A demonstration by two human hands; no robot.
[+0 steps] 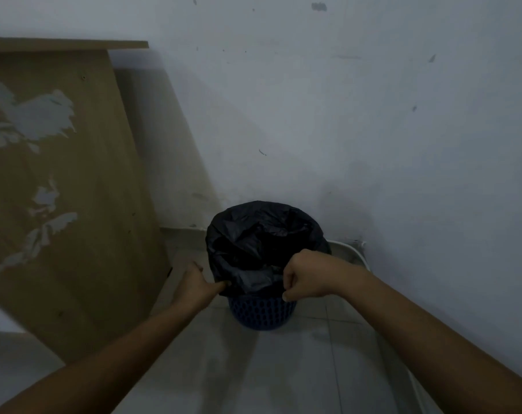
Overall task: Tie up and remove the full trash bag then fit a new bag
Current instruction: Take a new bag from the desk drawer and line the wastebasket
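A black trash bag (262, 237) lines a blue perforated bin (262, 312) that stands on the tiled floor by the wall. The bag's edge is folded over the bin's rim and hangs down its upper part. My left hand (198, 286) pinches the bag's edge at the near left of the rim. My right hand (304, 277) grips the bag's edge at the near right, fingers curled round the plastic. What lies inside the bag is too dark to tell.
A wooden desk side panel (62, 189) with peeled patches stands close on the left. The white wall (343, 130) runs behind and to the right. A white pipe or rail (355, 252) curves along the floor right of the bin. Grey floor tiles (283, 369) lie in front.
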